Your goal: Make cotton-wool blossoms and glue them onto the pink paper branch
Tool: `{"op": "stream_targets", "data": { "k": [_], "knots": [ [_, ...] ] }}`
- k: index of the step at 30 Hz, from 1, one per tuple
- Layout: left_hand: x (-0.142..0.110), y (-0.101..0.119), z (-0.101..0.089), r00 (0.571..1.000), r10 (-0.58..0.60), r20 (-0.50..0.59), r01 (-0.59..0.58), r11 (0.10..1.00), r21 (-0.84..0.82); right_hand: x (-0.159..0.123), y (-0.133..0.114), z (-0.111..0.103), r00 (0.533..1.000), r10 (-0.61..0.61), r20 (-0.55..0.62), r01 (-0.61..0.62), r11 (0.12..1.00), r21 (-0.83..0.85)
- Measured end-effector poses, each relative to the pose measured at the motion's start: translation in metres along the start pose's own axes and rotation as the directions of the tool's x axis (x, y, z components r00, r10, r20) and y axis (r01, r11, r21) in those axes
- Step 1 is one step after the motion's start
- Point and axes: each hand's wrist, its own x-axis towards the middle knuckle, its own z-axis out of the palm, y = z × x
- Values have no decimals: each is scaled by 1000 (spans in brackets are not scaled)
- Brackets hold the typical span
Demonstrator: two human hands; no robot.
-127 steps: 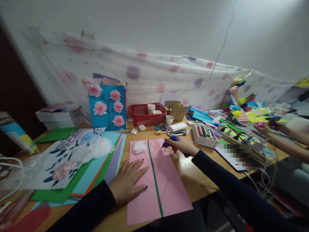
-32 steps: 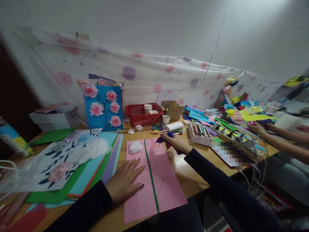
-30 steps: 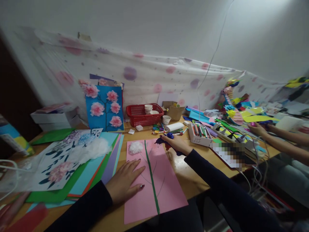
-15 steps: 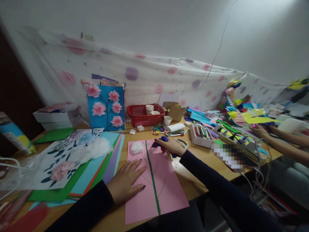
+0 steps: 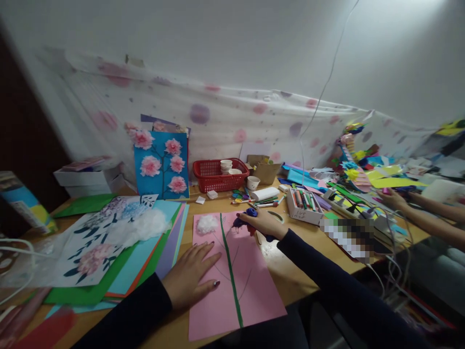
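Note:
Pink paper lies on the table in front of me, with a green painted stem and thin pencil lines on it. A white cotton tuft sits near its upper left corner. My left hand rests flat on the paper's left edge, fingers spread. In my right hand is a dark blue glue gun with a red trigger. Its tip points down over the upper part of the paper, right of the stem; whether it touches I cannot tell.
Coloured sheets with more cotton lie at the left. Behind stand a blue flower picture, a red basket and a marker box. A power strip and another person's hands are at the right.
My right hand has shifted slightly right with the glue gun, whose tip has moved a little away from the green stem. My left hand stays on the paper.

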Motion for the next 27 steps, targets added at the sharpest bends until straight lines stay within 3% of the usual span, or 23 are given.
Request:
{"op": "stream_targets", "data": {
  "k": [11,27],
  "knots": [
    [0,-2,3,1000,11,-28,-11,1000,-2,-1,14,-5,1000,18,4,-18,999,30],
    [-1,1,-3,999,-21,37,20,1000,14,-3,29,-16,998,49,-40,-47,997,61]
  ]
}}
